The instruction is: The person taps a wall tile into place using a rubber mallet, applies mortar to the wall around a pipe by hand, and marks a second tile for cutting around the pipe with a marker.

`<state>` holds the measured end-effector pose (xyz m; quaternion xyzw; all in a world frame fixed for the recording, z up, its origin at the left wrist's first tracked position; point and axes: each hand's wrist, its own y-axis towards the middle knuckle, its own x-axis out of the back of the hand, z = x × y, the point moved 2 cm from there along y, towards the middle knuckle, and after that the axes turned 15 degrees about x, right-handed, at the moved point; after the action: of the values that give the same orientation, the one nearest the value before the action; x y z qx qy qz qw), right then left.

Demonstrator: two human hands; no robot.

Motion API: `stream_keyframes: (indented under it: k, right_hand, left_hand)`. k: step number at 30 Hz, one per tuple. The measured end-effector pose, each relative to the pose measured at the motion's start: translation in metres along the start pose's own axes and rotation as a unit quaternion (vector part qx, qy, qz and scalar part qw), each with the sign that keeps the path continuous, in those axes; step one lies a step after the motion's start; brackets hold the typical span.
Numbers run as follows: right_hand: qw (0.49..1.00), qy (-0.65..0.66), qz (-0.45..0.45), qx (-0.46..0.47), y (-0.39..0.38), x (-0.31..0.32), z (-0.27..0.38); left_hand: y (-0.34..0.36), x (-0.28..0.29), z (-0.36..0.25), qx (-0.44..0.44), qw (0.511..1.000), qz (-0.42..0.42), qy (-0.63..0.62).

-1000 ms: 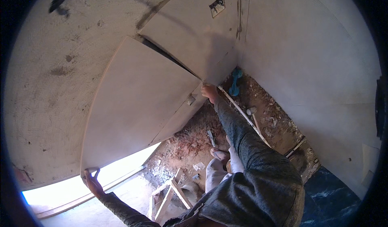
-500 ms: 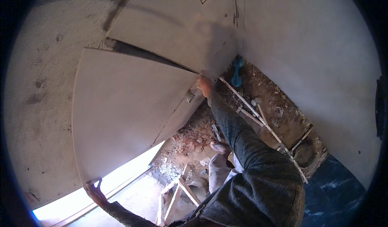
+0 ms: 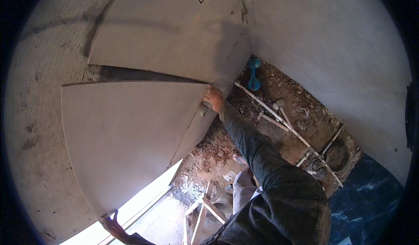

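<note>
A large beige tile panel leans at the rough plastered wall, below another set beige tile. Between the two runs a dark wedge-shaped gap, wider at the left and narrowing toward the right. My left hand grips the panel's lower left corner, thumb and fingers apart around its edge. At its upper right end my right hand closes over the edge, close to the gap's narrow end. Just under that hand is a small pale rectangular piece; what it is I cannot tell.
A blue double-cup suction lifter lies in the corner on debris-strewn ground. Nearby are a long pale rod, a hammer and a dark round pan. A wooden frame stands by my legs; dark blue marbled flooring is at lower right.
My view has turned and shifted, so the panel appears lower and further left. The gap at its left end looks somewhat wider. Both hands keep their places on the panel.
</note>
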<state>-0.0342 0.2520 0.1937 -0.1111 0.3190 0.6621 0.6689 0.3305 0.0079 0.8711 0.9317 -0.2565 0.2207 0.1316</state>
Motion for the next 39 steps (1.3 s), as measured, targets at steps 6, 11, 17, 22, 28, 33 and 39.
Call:
stream_keyframes:
  k: [6, 11, 17, 22, 28, 33, 39]
  right_hand:
    - [0.920, 0.192, -0.137, -0.313, -0.019, -0.073, 0.098]
    - [0.913, 0.216, -0.171, -0.300, -0.007, -0.060, 0.106]
    - [0.924, 0.248, -0.134, -0.256, -0.008, -0.057, 0.093]
    - [0.982, -0.004, 0.086, -0.165, -0.010, -0.042, 0.056]
    - [0.985, -0.085, 0.144, -0.039, -0.008, -0.031, 0.031]
    - [0.964, 0.134, -0.003, -0.229, -0.015, -0.066, 0.078]
    - [0.975, 0.113, 0.043, -0.186, 0.002, -0.055, 0.092]
  left_hand:
    - [-0.037, 0.036, 0.018, 0.040, 0.996, -0.072, 0.021]
    - [-0.017, 0.014, 0.012, 0.029, 0.998, -0.057, 0.013]
    - [-0.019, 0.016, 0.010, 0.029, 0.997, -0.066, 0.007]
    - [-0.022, 0.016, 0.005, 0.030, 0.998, -0.062, 0.002]
    - [-0.024, 0.015, -0.002, 0.021, 0.998, -0.059, -0.010]
    - [-0.046, 0.037, 0.004, 0.034, 0.995, -0.090, -0.004]
    - [-0.035, 0.024, -0.007, 0.024, 0.997, -0.073, -0.010]
